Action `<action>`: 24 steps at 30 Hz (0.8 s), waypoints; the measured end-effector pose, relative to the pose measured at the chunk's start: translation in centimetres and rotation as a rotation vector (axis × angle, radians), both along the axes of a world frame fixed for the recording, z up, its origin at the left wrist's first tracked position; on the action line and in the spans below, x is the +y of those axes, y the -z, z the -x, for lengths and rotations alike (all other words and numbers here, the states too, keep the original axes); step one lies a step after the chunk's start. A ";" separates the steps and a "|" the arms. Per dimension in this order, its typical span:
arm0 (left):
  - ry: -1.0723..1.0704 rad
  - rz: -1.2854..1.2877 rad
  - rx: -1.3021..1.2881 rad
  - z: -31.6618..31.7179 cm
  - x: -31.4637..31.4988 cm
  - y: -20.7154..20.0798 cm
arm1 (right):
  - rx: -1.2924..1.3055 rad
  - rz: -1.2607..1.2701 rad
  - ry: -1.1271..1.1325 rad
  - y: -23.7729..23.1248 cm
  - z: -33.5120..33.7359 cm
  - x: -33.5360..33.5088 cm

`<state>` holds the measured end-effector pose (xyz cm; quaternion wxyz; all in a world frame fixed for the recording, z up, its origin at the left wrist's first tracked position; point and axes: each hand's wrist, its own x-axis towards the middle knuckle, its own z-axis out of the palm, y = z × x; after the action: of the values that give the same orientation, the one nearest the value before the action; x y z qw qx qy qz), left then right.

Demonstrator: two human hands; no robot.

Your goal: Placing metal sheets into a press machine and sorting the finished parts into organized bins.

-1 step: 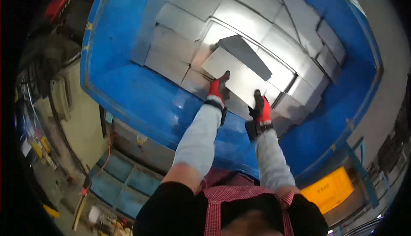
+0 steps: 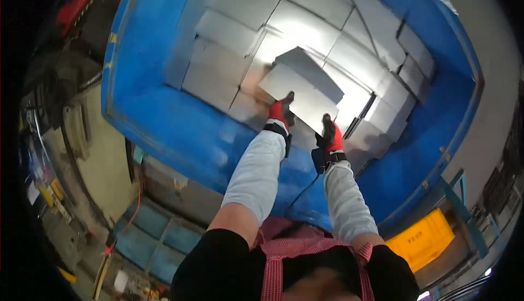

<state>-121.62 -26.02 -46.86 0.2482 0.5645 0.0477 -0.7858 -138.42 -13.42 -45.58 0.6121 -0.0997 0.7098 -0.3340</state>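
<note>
Both gloved hands are gripping one grey panel (image 2: 297, 91): I am seeing the left hand (image 2: 280, 111) clasping its near edge toward the left, and the right hand (image 2: 332, 136) clasping it at the near right corner. Each black-tipped thumb is pressing on the pale top face; the other fingers are mostly hiding, so I am not reading their exact placement. The panel is sitting slantwise over grey rectangular pieces (image 2: 215, 72) that are lying close together inside a blue bin (image 2: 218, 142). Behind its pale face a darker grey face (image 2: 311, 69) is showing; I am not able to tell whether it is belonging to the same piece.

Changes from the earlier frame: the darker face is now reading as a lighter grey. Both hands are keeping almost the same position on the panel. A black cable (image 2: 299, 196) is now showing, hanging from near the black wrist strap (image 2: 337, 157) on the right toward the checked apron (image 2: 305, 245). My view is also shifting slightly: the bin's right rim is appearing farther left. Outside the bin, at lower right, a yellow crate (image 2: 420, 241) is standing.
</note>
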 end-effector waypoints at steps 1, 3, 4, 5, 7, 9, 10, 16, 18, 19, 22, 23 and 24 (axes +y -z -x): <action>0.118 -0.123 -0.066 -0.5 0.7 5.1 | -0.010 -0.021 0.202 0.7 -1.4 -1.8; -0.060 0.039 -0.186 3.2 0.6 6.9 | 0.024 0.013 0.314 4.7 -0.6 -1.5; -0.119 -0.033 -0.151 4.3 0.8 6.9 | 0.045 0.063 0.210 7.6 1.3 0.6; -0.145 -0.015 -0.078 5.0 1.0 7.4 | 0.065 0.116 0.100 10.4 2.8 2.5; -0.245 0.004 0.008 3.0 1.7 9.5 | -0.151 0.248 0.370 12.1 1.8 1.2; -0.222 0.090 0.065 2.2 2.6 10.7 | -0.219 0.221 0.415 13.1 2.3 1.5; -0.142 0.057 0.081 3.5 2.8 10.0 | 0.160 0.299 0.119 15.9 4.4 4.0; -0.045 -0.057 -0.085 2.0 2.6 11.6 | -0.315 -0.026 0.545 14.6 1.4 3.2; 0.060 -0.035 -0.167 2.0 3.3 10.7 | 0.101 0.210 0.098 17.3 1.8 7.1; 0.133 0.011 -0.167 4.3 3.9 9.2 | 0.394 0.292 -0.035 18.5 4.2 10.0; 0.126 0.060 -0.299 -1.6 5.7 7.7 | 0.606 0.439 -0.461 9.9 0.8 5.5; 0.071 0.056 -0.240 -2.4 5.4 7.4 | 0.718 0.509 -0.613 5.4 0.5 3.3; 0.043 0.053 -0.150 -1.5 4.8 7.1 | 0.812 0.551 -0.682 5.0 2.3 2.7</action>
<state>-120.10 -21.19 -53.95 0.2489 0.6161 -0.0041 -0.7473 -140.77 -10.73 -50.55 0.3161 -0.5969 0.7022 -0.2255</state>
